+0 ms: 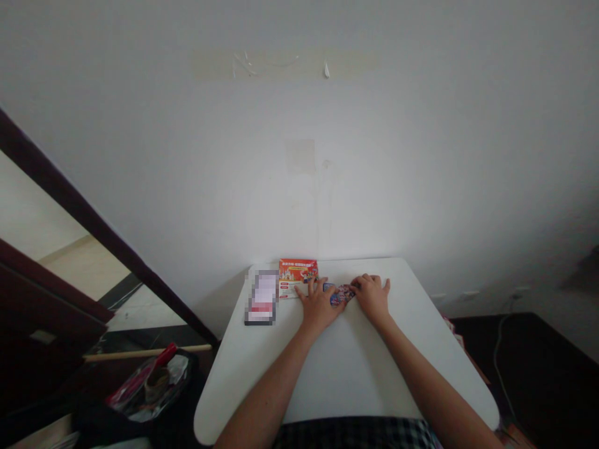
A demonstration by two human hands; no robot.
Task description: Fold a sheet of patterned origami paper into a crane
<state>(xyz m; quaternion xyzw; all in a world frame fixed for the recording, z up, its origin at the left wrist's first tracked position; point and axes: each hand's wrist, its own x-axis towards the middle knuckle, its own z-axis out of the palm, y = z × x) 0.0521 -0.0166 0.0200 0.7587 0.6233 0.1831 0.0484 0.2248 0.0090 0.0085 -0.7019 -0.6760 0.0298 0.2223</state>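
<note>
A small dark blue and red printed piece (340, 295), flat like a card or sticker, lies between my hands near the back of the white table (346, 374). My left hand (319, 305) has its thumb and index finger on the left part of this piece, while the other fingers splay out to the left. With bent fingertips, my right hand (373, 296) pinches the right end of the piece. An orange and white printed leaflet (298, 272) lies just behind my left hand, its lower part partly covered by the fingers.
A phone-like slab (262, 298), blurred by pixels, lies left of the leaflet. The table's back edge meets a white wall (374, 156). On the floor at left stands a bag (154, 383) with a tape roll inside. A cable (498, 349) runs down at right.
</note>
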